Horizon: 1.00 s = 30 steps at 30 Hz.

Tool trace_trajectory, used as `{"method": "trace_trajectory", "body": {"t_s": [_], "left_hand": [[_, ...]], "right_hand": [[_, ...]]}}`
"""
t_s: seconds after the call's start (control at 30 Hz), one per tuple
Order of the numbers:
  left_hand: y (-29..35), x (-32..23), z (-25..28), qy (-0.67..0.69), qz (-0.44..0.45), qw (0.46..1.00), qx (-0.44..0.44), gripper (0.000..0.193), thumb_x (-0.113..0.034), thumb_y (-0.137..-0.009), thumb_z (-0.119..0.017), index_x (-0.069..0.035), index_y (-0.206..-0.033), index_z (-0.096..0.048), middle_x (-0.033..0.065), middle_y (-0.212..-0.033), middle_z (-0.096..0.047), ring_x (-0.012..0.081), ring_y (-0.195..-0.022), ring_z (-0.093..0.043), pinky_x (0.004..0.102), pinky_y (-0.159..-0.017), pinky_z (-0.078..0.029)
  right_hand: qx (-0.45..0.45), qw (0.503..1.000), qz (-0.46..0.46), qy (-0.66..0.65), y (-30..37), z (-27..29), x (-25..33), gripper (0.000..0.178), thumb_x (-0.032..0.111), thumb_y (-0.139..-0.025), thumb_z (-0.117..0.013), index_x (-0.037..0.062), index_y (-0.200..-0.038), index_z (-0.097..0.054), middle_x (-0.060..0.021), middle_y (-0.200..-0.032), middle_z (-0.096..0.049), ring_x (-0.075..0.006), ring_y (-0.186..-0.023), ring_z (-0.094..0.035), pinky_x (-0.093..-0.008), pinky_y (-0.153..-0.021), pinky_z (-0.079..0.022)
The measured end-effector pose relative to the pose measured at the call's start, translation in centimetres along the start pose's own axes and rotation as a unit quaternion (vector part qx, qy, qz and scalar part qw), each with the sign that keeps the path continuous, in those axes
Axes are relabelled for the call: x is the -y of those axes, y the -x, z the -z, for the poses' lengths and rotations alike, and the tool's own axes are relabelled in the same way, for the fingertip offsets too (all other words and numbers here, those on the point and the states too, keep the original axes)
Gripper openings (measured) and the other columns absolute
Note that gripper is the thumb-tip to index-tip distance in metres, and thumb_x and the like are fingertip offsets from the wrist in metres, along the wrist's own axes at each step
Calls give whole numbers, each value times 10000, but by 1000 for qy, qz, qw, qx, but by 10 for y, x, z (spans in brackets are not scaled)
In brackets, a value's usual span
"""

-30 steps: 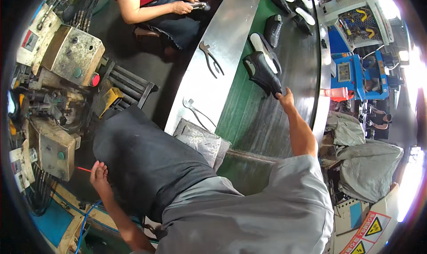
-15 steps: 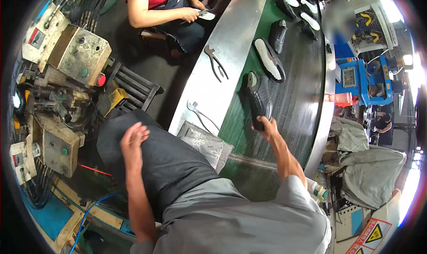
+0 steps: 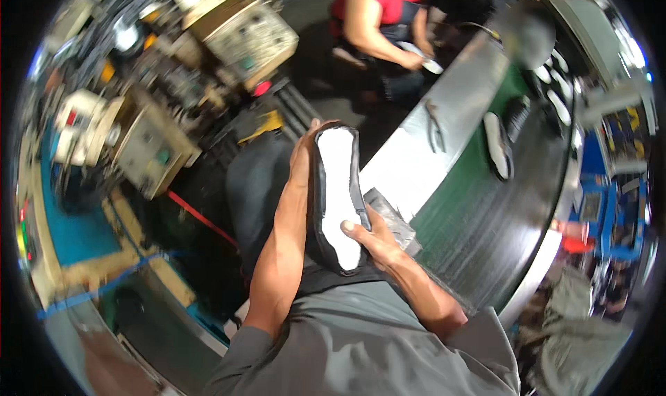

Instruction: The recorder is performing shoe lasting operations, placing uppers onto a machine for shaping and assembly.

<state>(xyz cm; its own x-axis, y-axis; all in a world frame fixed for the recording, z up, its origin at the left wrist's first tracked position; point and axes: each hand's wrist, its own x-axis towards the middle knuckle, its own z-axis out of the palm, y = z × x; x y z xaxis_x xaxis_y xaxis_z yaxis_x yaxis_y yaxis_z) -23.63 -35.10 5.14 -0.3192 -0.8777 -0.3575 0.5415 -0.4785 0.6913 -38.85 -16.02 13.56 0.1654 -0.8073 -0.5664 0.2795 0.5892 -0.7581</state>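
Observation:
A black shoe upper with a white underside [image 3: 338, 174] is held up in front of my lap, its white face turned toward me. My left hand [image 3: 305, 142] grips its far end along the left edge; most of its fingers are hidden behind the shoe. At the near end, my right hand [image 3: 374, 236] wraps the right edge, with the thumb pressed on the white underside. Beyond my right hand lies a grey patterned cloth pad [image 3: 397, 217] at the edge of a metal ledge [image 3: 409, 167].
Pliers [image 3: 435, 127] rest on the ledge. Along the green conveyor belt [image 3: 479, 222] lie a white-bottomed shoe [image 3: 497, 146], a black shoe [image 3: 517, 116] and several more farther off. A person in red [image 3: 368, 21] sits across, holding a shoe. Machine control boxes [image 3: 156, 149] stand at left.
My right hand has lifted the shoe off the belt and brought it left over my lap, white side now showing. My left hand has closed on it. The view has swung left.

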Motion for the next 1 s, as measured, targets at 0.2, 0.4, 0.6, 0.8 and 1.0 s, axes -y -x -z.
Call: {"method": "trace_trajectory", "body": {"t_s": [0.2,0.4,0.6,0.8,1.0], "left_hand": [[127,-111,58,-434,-357,821,-105,496,-190,-976,-815,1,-1414,-685,156,-1332,-731,238,-1217,-701,338,-1076,-513],[169,-122,86,-536,-328,749,-210,262,-14,-1022,-702,39,-1278,-728,205,-1142,-756,342,-970,-762,373,-864,-588],[186,-158,90,-635,-388,667,-30,346,-18,-915,-803,8,-1248,-714,166,-1195,-728,374,-1003,-756,406,-812,-624],[195,-170,79,-718,-464,517,-38,391,53,-849,-807,63,-1230,-723,211,-1253,-736,353,-1116,-763,403,-870,-648],[236,-179,54,-778,-477,409,16,438,36,-833,-804,63,-1262,-719,246,-1329,-679,411,-1188,-730,453,-980,-647]], "right_hand": [[84,947,79,301,-35,-54,16,1106,483,-905,-886,-72,-1671,-313,-302,-1562,-548,-358,-1489,-515,-421,-1249,-389],[160,913,76,367,-51,-59,13,1109,487,-898,-885,-69,-1672,-318,-308,-1630,-489,-383,-1543,-466,-432,-1284,-342],[188,879,80,431,-57,-55,27,1078,336,-849,-941,23,-1694,-349,-255,-1560,-569,-321,-1456,-551,-406,-1237,-409],[207,854,139,457,-69,-60,42,1129,300,-843,-928,52,-1723,-266,-325,-1586,-534,-421,-1478,-550,-454,-1229,-431],[127,814,258,505,-95,-65,28,1230,210,-809,-935,15,-1732,-147,-340,-1580,-490,-490,-1445,-532,-497,-1189,-467]]}}
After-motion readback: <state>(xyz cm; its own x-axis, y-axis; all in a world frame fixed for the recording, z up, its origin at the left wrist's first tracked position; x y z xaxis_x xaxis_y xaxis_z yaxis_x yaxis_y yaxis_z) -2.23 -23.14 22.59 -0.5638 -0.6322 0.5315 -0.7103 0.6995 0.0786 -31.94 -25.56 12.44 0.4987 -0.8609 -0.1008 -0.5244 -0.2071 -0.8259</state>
